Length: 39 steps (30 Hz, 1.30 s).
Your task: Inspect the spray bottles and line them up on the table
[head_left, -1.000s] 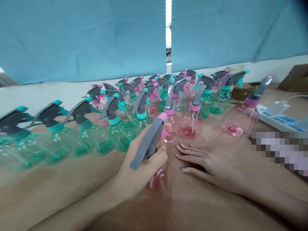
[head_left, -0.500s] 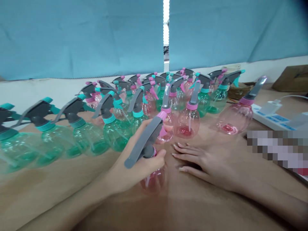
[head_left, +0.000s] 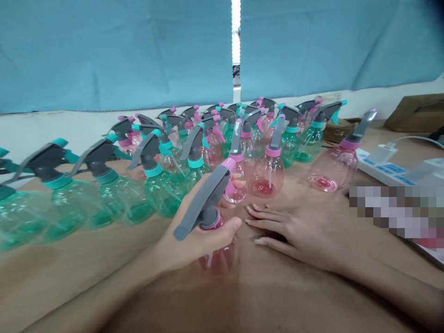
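My left hand [head_left: 191, 240] is wrapped around the neck of a spray bottle [head_left: 208, 196] with a grey head, pink nozzle and clear pink body. The bottle stands roughly upright just left of centre; part of its neck and body is hidden by the fingers and thumb. My right hand [head_left: 300, 233] lies palm down on the brown tabletop [head_left: 277, 296], fingers stretched out, holding nothing. Just beyond its fingertips is another pink spray bottle [head_left: 267, 178] with some red at the bottom.
A row of green spray bottles [head_left: 166, 194] runs along the left, with more green and pink ones crowded behind. One pink bottle [head_left: 333, 166] stands apart on the right, near a white power strip [head_left: 385, 169]. A cardboard box [head_left: 412, 113] is at the far right, before a blue curtain [head_left: 121, 55].
The view has shifted slightly, so things sit a little further left. My left thumb has slipped a bit lower beside the bottle's neck, showing more of the pink collar. The right hand stays flat.
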Tool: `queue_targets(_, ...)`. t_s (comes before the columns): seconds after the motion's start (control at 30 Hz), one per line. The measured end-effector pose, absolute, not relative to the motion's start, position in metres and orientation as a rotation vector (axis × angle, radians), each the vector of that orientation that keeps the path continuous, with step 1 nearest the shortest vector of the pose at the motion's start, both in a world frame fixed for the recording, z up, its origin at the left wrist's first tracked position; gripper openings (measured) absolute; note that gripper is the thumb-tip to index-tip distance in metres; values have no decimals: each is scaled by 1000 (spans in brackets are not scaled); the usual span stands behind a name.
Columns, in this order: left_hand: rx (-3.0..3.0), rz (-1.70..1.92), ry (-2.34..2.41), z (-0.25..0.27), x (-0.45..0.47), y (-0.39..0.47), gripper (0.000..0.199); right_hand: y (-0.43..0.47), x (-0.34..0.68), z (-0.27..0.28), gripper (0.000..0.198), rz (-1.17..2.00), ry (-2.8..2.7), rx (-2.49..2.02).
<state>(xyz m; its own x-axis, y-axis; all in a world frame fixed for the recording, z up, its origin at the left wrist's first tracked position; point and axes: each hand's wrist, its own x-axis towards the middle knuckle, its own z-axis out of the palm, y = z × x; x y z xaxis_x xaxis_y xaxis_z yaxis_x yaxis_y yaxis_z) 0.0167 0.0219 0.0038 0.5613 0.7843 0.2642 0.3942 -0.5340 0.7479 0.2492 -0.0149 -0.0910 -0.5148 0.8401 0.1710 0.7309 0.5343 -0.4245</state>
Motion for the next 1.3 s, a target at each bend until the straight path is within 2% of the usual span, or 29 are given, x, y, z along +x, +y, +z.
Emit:
queue_targets(0.2, 2056, 842, 810, 5, 15, 24, 48, -14, 250, -94, 48, 443, -2410, -1288)
queue_targets(0.4, 2039, 847, 911, 4, 17, 21, 54, -15, 250, -93, 46, 454, -2388, -1286)
queue_targets(0.57, 2110, 813, 1038, 1, 19, 19, 42, -15, 250, -92, 48, 430, -2436, -1298)
queue_targets(1.17, 2194, 856, 957, -5, 19, 21, 56, -18, 247, -84, 46, 374, -2471, -1362)
queue_targets(1.3, 2160, 858, 965, 3, 21, 18, 52, -18, 248, -86, 45, 396, -2444, -1352)
